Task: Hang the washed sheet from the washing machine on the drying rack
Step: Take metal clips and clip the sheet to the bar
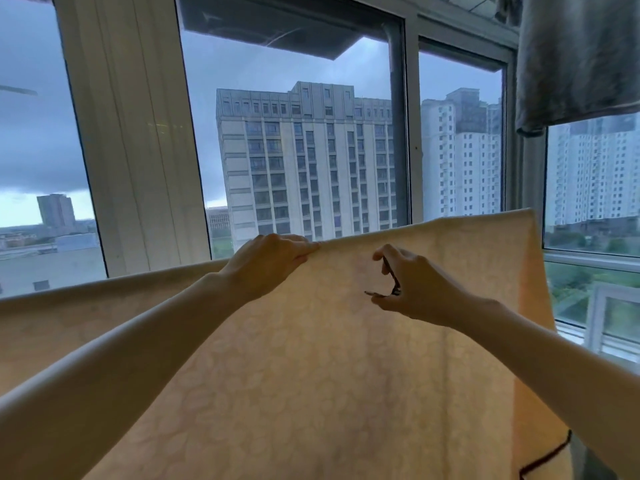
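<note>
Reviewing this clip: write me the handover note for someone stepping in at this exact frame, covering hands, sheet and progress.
Left hand: pinching the sheet's top fold, shut on it.
Right hand: in front of the sheet, holding a small dark clip that looks squeezed open, not yet on the fabric.
Sheet: pale, patterned, already draped and hanging before the window; the rail under the fold is hidden. A grey cloth hangs upper right.
Done: sheet out and hung over.
Left: probably clip the top edge beside the left hand, then smooth it.
</note>
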Available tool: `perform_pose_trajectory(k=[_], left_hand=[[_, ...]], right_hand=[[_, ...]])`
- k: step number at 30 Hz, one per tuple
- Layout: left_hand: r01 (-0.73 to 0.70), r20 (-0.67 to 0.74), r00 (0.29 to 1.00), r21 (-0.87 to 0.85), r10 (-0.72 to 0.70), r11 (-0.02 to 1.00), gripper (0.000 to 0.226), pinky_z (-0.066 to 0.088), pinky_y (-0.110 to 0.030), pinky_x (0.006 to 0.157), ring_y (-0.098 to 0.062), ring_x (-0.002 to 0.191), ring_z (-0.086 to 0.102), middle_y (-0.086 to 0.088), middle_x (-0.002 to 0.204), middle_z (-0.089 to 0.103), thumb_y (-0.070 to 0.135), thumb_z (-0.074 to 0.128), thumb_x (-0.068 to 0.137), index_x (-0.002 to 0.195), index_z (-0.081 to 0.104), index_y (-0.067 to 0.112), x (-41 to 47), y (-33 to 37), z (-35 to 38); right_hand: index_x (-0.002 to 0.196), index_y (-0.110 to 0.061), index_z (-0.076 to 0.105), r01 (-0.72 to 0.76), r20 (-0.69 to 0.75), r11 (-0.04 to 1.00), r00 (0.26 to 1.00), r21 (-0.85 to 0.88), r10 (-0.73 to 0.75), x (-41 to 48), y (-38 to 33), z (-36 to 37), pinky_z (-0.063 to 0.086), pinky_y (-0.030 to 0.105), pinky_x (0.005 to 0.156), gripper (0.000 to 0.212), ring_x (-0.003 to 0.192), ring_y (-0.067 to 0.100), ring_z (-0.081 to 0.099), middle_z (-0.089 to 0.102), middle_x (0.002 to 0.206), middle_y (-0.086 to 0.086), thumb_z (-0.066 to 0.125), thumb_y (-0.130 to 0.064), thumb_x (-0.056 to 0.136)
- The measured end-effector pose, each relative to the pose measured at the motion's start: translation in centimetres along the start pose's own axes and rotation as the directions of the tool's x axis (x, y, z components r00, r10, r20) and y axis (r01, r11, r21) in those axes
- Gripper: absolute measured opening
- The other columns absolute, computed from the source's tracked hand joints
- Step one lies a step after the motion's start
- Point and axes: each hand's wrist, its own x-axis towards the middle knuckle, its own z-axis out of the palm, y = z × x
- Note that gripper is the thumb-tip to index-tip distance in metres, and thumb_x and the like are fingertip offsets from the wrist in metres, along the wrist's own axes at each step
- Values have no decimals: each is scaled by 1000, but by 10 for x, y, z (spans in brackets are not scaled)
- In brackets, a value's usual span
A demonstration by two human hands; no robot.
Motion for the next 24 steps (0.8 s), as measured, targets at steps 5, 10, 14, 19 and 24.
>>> perform_pose_trajectory(k=[5, 10, 14, 19, 24], left_hand=[[-39, 17, 999, 44, 39, 998, 32, 59, -35, 78, -15, 91, 71, 1, 114, 69, 23, 53, 97, 127, 61, 19, 20, 5, 15], [-22, -30, 999, 198, 29, 980, 35, 60, -39, 68, -18, 80, 70, 4, 114, 67, 23, 51, 99, 133, 54, 24, 44, 18, 39], [-32, -49, 998, 323, 50, 946, 44, 60, -41, 63, -22, 77, 71, -2, 110, 68, 16, 64, 91, 132, 54, 22, 66, 29, 63], [-7, -97, 994, 424, 53, 906, 52, 59, -33, 56, -21, 72, 72, -5, 102, 72, 8, 81, 73, 122, 64, 15, 92, 46, 89], [-23, -146, 984, 465, 102, 885, 58, 60, -39, 55, -28, 74, 72, -13, 105, 72, 4, 87, 61, 116, 67, 9, 118, 58, 114]], right_hand=[[131, -16, 43, -20, -17, 1000, 1000, 0, 20, -1, 19, -4, 54, 24, 71, 68, 77, 10, 60, 51, 125, -1, 74, -44, 77], [131, -15, 44, -27, -93, 999, 995, -33, 24, 2, 37, -11, 50, 27, 81, 69, 87, 8, 52, 53, 125, -2, 71, -50, 78], [129, -15, 44, -37, -152, 997, 988, -71, 26, 9, 55, -20, 45, 24, 78, 67, 84, 6, 49, 53, 111, -5, 69, -52, 79], [124, -20, 47, -52, -150, 991, 988, -121, 33, 25, 88, -27, 40, 23, 73, 63, 79, 2, 46, 55, 102, -10, 65, -60, 79], [121, -22, 49, -64, -150, 982, 988, -177, 37, 33, 115, -33, 43, 24, 73, 65, 71, 0, 49, 58, 94, -11, 58, -69, 77]])
